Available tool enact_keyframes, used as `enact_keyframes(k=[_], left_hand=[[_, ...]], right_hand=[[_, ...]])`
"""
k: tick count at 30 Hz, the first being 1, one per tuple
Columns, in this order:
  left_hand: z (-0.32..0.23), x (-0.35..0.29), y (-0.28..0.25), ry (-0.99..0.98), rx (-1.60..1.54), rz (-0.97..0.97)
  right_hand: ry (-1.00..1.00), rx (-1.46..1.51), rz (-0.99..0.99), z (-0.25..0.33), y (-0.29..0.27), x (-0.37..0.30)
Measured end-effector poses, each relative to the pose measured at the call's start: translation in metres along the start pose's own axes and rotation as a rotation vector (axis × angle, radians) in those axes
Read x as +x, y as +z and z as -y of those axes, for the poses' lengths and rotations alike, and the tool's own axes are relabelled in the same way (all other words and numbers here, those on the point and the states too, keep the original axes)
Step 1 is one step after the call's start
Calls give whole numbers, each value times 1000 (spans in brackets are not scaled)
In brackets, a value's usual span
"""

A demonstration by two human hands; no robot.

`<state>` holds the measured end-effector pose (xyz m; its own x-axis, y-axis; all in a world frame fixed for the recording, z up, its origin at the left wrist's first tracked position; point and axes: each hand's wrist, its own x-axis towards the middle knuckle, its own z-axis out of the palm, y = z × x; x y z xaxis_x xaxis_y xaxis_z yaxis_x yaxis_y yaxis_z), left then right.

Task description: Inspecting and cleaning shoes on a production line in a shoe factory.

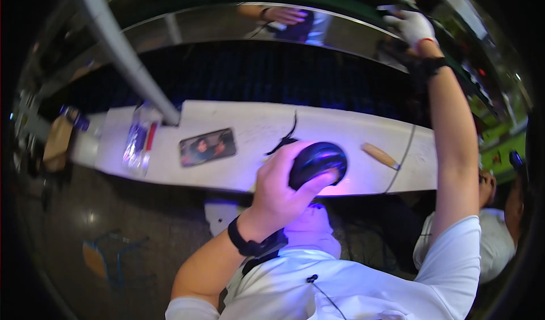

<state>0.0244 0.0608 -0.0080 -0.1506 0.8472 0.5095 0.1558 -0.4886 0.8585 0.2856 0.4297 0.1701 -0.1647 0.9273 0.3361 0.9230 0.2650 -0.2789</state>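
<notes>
So your left hand (277, 186) had its fingers wrapped around a glossy dark rounded object (319, 164), thumb across the near side, and from above it showed right against the near edge of the white bench (340, 121). Your right hand (415, 27), in a white glove, was way out past the far side at the upper right. It was pretty blurry, so I couldn't tell if those fingers were gripping anything. On the bench you had a phone (208, 147) left of your left hand, a clear plastic bottle (138, 144) further left, and a wooden handle (380, 155) to the right, near a dark cord (404, 160). Across the dark conveyor (227, 73), somebody else's hand (286, 16) was on something dark purple (296, 27).
</notes>
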Motion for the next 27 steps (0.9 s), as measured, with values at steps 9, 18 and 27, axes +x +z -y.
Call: enact_keyframes(k=[9, 18, 27], left_hand=[[-8, 6, -10, -197, -270, -167], [-2, 0, -3, 40, 37, 54], [-8, 3, 11, 376, -264, -36]], right_hand=[[-794, 412, -413, 8, -17, -171], [-58, 804, -178, 12, 16, -336], [-128, 1414, -127, 72, 36, -371]])
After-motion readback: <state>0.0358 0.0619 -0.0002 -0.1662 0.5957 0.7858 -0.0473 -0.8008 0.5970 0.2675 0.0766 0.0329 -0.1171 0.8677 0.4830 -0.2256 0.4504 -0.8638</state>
